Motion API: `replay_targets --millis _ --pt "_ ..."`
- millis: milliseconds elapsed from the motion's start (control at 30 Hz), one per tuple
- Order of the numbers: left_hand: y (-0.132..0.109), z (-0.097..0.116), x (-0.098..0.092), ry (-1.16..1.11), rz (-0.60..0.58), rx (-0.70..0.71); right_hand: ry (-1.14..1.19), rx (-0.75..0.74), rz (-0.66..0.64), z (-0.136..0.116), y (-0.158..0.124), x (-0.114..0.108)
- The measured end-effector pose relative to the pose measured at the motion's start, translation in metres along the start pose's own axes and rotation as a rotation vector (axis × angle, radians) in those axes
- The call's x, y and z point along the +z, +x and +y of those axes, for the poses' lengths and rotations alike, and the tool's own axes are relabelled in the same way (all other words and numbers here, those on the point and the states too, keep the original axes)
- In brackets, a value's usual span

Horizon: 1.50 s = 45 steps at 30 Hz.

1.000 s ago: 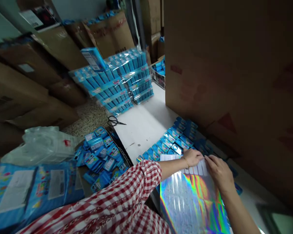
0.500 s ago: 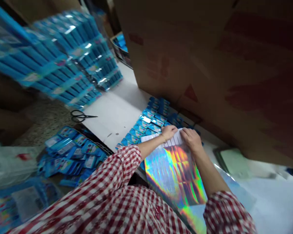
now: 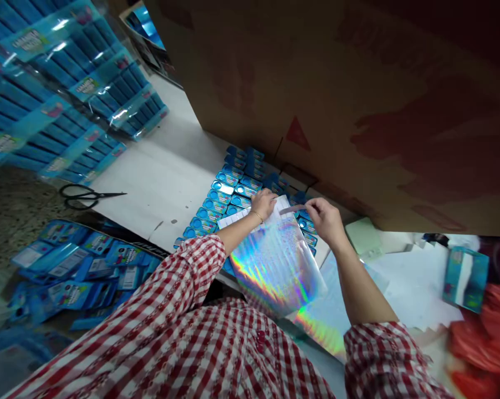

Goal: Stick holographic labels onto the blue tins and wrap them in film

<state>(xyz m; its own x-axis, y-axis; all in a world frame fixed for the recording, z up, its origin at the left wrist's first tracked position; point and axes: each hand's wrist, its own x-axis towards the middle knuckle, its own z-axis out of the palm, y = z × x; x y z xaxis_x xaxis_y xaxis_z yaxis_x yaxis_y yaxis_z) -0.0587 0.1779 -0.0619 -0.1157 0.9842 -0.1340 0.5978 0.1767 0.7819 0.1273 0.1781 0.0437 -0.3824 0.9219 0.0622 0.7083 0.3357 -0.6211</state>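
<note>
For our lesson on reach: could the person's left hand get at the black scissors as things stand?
Probably yes: only low blue tins and bare table lie between the left hand, on the holographic sheet, and the scissors.

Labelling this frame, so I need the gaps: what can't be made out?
Head view, all:
Print on the blue boxes: too small, blurred.
Boxes under the holographic sheet: hidden by it.
Whether the left hand grips or presses: fingers curl out of sight.
The strip in the right hand: blurred.
</note>
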Motion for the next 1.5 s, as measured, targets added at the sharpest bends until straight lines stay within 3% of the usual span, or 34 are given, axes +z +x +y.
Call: replay_targets --millis 100,200,367,467,600,800,900,1067,1367,1500 --pt "-0.007 -0.003 -0.005 -0.437 0.033 -0.068 0.18 0.172 0.03 -0.003 0.013 0.007" --pt "-0.019 -0.002 -0.017 -0.909 -0.028 -0.258 0.405 0.271 0.001 -0.006 0.026 0.028" --pt "-0.028 -0.005 -0.057 -1.225 -0.022 -0.423 0.74 0.421 -0.01 -0.029 0.043 0.07" --pt "-0.023 -0.017 -0.087 -1.218 0.032 -0.435 0.897 0.521 -0.02 -0.05 0.058 0.094" --pt "0.0 -0.04 -0.119 -1.126 0.169 -0.447 0.972 0.531 -0.006 -0.073 0.089 0.129" --pt "0.065 -0.08 -0.144 -0.929 0.372 -0.396 0.71 0.502 0.249 -0.077 0.154 0.187" --pt "0.1 -0.096 -0.149 -0.805 0.425 -0.356 0.484 0.517 0.304 -0.073 0.185 0.207" --pt "0.137 -0.111 -0.149 -0.746 0.438 -0.406 0.194 0.579 0.202 -0.069 0.219 0.218" --pt "0.158 -0.129 -0.14 -0.734 0.4 -0.504 0.124 0.555 0.176 -0.062 0.232 0.225" --pt "0.163 -0.134 -0.137 -0.748 0.384 -0.526 0.025 0.568 0.056 -0.068 0.234 0.222"
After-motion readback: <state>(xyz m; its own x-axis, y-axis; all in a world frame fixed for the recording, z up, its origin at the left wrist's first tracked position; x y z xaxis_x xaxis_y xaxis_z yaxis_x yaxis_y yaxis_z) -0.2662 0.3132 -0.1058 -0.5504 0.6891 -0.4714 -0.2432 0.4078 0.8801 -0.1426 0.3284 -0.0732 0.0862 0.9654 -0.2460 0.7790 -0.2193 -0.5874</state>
